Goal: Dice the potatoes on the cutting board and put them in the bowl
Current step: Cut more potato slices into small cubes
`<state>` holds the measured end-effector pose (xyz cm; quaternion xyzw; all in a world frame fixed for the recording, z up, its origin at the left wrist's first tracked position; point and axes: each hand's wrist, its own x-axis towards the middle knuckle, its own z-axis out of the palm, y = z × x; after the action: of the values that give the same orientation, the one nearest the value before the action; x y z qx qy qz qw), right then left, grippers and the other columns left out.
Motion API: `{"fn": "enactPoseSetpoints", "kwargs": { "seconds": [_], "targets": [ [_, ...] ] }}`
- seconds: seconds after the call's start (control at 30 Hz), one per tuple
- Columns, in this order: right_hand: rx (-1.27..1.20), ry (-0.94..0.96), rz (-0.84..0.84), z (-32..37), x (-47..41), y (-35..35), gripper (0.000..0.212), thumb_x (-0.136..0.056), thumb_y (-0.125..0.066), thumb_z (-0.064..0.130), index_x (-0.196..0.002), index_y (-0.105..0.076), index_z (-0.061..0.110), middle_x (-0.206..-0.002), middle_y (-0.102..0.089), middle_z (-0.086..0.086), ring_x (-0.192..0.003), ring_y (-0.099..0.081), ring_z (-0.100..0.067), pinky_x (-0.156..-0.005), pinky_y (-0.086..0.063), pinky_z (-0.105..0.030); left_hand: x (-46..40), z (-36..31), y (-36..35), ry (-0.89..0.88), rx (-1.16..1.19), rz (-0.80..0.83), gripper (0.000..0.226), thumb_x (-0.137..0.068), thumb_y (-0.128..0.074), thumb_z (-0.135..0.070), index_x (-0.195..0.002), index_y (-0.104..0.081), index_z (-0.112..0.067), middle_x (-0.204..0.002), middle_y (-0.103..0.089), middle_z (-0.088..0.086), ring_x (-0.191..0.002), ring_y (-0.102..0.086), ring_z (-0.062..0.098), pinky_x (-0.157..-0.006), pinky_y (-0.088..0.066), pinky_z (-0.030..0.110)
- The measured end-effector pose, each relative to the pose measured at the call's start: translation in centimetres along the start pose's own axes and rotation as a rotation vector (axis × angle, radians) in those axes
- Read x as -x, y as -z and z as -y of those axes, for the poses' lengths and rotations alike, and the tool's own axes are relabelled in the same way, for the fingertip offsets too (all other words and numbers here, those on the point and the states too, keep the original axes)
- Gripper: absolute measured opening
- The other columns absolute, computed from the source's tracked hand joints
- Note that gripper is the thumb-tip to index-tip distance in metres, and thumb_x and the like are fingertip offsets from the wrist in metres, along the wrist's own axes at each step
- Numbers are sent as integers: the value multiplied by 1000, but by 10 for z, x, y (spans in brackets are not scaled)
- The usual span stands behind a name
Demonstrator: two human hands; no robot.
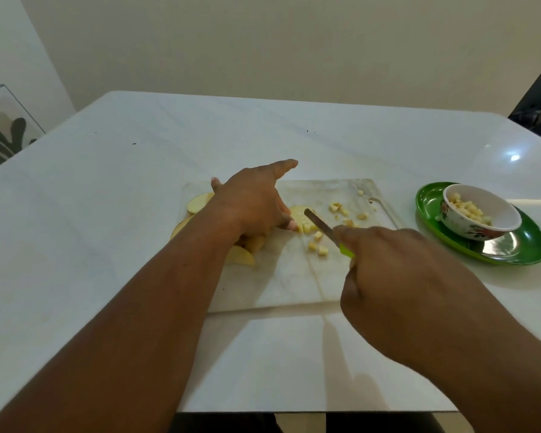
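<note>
A white cutting board (294, 276) lies on the table in front of me. My left hand (253, 204) presses a pale potato slice (298, 211) down with its fingertips, index finger pointing away. My right hand (397, 276) grips a knife with a green handle (346, 250); its blade (319, 225) rests across the slice beside my left fingertips. Small potato dice (318, 245) lie scattered near the blade and further right (338, 207). Uncut potato slices (199, 203) sit on the board's left, partly hidden under my left arm. The floral bowl (494, 228) at right holds diced potato (469, 209).
The bowl stands on a green plate (531, 251) near the table's right side. The white table (138, 189) extends far back and left. A framed picture (3, 129) leans at the far left, off the table.
</note>
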<state>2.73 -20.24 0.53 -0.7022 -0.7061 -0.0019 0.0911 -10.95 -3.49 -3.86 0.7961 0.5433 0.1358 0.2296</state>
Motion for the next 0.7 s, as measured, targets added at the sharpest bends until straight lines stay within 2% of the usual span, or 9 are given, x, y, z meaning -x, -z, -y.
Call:
{"fn": "enactPoseSetpoints", "kwargs": {
  "seconds": [0.1,0.23,0.37,0.53,0.7],
  "targets": [
    [-33,1,-33,3,-16,-7,34,-83,-47,19,-114,-57,28,-96,-60,4,-75,-49,-13,-54,-32,-21,-4,3,-1,2,4,-10,92,-85,-83,-29,-153,-28,-58,-74,-68,-37,-118,-53,2,-119,-12,69],
    [-47,-10,-8,4,-41,-25,20,-78,-47,17,-94,-58,23,-85,-56,1,-69,-50,-12,-49,-27,-23,-7,1,-3,10,-33,-56,90,-86,-81,-30,-154,-27,-56,-116,-72,-18,-132,-52,15,-121,-11,68],
    [-57,8,19,5,-46,-35,16,-81,-48,20,-95,-56,21,-80,-50,2,-66,-45,-10,-49,-25,-23,-7,0,-5,13,-64,-88,89,-89,-78,-35,-155,-22,-55,-134,-65,-10,-137,-50,20,-121,-11,68],
    [-67,16,3,5,-35,-35,36,-81,-48,19,-114,-58,26,-88,-55,4,-72,-51,-11,-50,-32,-21,-7,-2,-4,27,-65,-76,97,-87,-81,-36,-157,-18,-54,-126,-69,-9,-135,-52,20,-121,-5,70],
    [-73,13,-18,3,-17,-35,46,-85,-46,19,-128,-51,32,-91,-53,7,-72,-45,-10,-50,-25,-18,-5,-1,-4,18,-64,-64,101,-83,-85,-33,-157,-18,-55,-122,-71,-11,-131,-55,18,-120,-6,71]
  ]
}}
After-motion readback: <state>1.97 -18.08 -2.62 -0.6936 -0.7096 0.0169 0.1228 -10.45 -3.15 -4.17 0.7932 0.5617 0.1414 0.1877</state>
